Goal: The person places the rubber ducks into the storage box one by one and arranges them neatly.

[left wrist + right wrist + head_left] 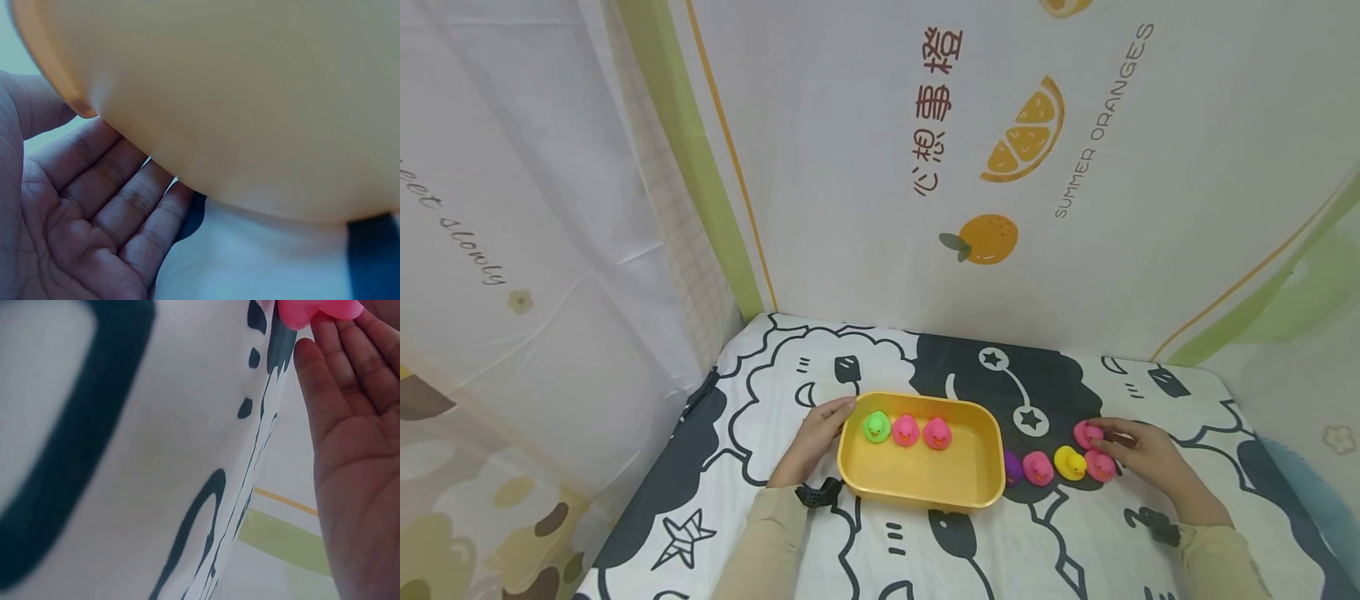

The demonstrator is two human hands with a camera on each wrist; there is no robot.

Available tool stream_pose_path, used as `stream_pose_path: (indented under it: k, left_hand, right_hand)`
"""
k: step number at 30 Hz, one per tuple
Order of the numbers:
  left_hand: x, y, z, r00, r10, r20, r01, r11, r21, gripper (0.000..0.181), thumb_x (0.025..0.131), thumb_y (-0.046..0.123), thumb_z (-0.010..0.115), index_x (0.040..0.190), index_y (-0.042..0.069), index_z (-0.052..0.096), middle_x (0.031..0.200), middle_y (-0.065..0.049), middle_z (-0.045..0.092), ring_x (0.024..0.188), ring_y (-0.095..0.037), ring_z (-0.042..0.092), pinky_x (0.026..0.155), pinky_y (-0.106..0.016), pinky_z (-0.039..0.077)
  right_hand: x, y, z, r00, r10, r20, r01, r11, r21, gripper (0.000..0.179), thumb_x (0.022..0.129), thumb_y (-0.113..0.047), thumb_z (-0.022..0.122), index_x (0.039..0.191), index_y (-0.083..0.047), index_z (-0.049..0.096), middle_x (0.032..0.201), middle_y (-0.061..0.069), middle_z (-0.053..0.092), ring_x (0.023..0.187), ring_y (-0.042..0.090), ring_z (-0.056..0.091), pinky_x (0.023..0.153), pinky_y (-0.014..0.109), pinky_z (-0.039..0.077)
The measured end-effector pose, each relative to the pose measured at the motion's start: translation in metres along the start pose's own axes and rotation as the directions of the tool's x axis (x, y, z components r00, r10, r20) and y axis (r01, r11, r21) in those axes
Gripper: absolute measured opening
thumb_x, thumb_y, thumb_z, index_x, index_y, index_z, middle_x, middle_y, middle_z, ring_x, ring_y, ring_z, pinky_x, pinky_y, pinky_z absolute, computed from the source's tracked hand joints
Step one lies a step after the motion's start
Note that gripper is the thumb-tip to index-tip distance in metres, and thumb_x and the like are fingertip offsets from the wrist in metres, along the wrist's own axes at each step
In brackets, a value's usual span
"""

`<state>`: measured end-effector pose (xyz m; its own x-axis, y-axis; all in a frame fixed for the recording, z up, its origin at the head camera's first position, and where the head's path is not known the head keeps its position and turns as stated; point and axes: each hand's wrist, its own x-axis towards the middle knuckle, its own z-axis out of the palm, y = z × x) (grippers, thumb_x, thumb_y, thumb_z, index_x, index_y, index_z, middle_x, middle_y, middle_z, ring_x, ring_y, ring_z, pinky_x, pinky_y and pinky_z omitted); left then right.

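My left hand [816, 435] holds the left end of a yellow plastic tray [917, 477]. In the left wrist view the thumb lies at the rim, and the other fingers go under the tray wall [237, 112]. Inside the tray a green rubber duck [876, 427] and two pink ones [905, 431] sit in a row near the far side. To the right of the tray, my right hand [1146, 454] grips a pink rubber duck [1087, 435] between thumb and fingers. Only the lower part of this duck [319, 309] shows in the right wrist view.
Between tray and right hand stand a purple duck [1013, 468], partly hidden by the tray, a pink duck [1037, 468], a yellow duck [1070, 463] and another pink duck [1101, 467]. A black-and-white patterned cloth [700, 533] covers the table. Printed curtains [850, 167] hang behind and at both sides.
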<state>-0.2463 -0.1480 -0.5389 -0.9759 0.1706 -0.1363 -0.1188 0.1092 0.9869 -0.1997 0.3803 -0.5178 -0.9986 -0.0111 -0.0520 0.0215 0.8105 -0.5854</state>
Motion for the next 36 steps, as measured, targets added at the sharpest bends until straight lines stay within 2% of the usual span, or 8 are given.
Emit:
stream_pose_path:
  k: [4, 10, 19, 28, 36]
  left_hand:
    - [0.001, 0.0, 0.0, 1.0, -0.005, -0.001, 0.005, 1.0, -0.006, 0.05, 0.101, 0.044, 0.057, 0.134, 0.007, 0.064, 0.142, -0.01, 0.059, 0.135, -0.031, 0.05, 0.114, -0.049, 0.041]
    - [0.002, 0.001, 0.003, 1.0, -0.007, -0.022, 0.007, 0.999, 0.033, 0.049, 0.105, 0.039, 0.053, 0.137, 0.002, 0.06, 0.144, -0.014, 0.056, 0.137, -0.034, 0.048, 0.115, -0.052, 0.039]
    - [0.0, 0.002, 0.001, 1.0, -0.007, -0.004, 0.007, 1.0, 0.0, 0.056, 0.099, 0.05, 0.058, 0.135, 0.007, 0.063, 0.142, -0.01, 0.058, 0.135, -0.031, 0.05, 0.114, -0.051, 0.04]
    - [-0.001, 0.002, 0.001, 1.0, -0.01, -0.006, 0.01, 1.0, 0.004, 0.057, 0.099, 0.05, 0.058, 0.135, 0.007, 0.063, 0.142, -0.01, 0.059, 0.135, -0.031, 0.051, 0.114, -0.05, 0.041]
    - [0.0, -0.001, -0.001, 1.0, 0.004, 0.005, -0.004, 1.0, 0.003, 0.06, 0.096, 0.056, 0.059, 0.133, 0.009, 0.065, 0.141, -0.009, 0.06, 0.135, -0.031, 0.051, 0.114, -0.049, 0.041]
  right_hand:
    - [0.001, 0.0, 0.0, 1.0, 0.014, 0.002, -0.014, 1.0, -0.004, 0.058, 0.089, -0.036, 0.077, 0.134, -0.002, 0.062, 0.138, 0.031, 0.054, 0.128, 0.052, 0.047, 0.098, 0.06, 0.049]
    - [0.001, -0.002, -0.003, 0.999, 0.043, 0.001, -0.043, 0.999, -0.021, 0.061, 0.089, -0.04, 0.077, 0.134, -0.002, 0.062, 0.138, 0.031, 0.053, 0.126, 0.053, 0.048, 0.096, 0.062, 0.051]
    - [0.0, -0.004, -0.005, 0.999, 0.045, 0.003, -0.045, 0.999, -0.029, 0.064, 0.088, -0.045, 0.077, 0.133, -0.002, 0.063, 0.136, 0.03, 0.056, 0.124, 0.052, 0.051, 0.096, 0.063, 0.051]
    - [0.002, -0.012, -0.01, 1.0, -0.012, -0.018, 0.011, 1.0, -0.029, 0.063, 0.088, -0.046, 0.077, 0.133, -0.003, 0.064, 0.135, 0.028, 0.058, 0.125, 0.053, 0.049, 0.095, 0.066, 0.05]
    - [0.005, -0.024, -0.008, 0.996, -0.067, -0.05, 0.065, 0.997, -0.036, 0.055, 0.088, -0.036, 0.079, 0.131, -0.006, 0.065, 0.129, 0.024, 0.063, 0.12, 0.049, 0.054, 0.092, 0.061, 0.054]
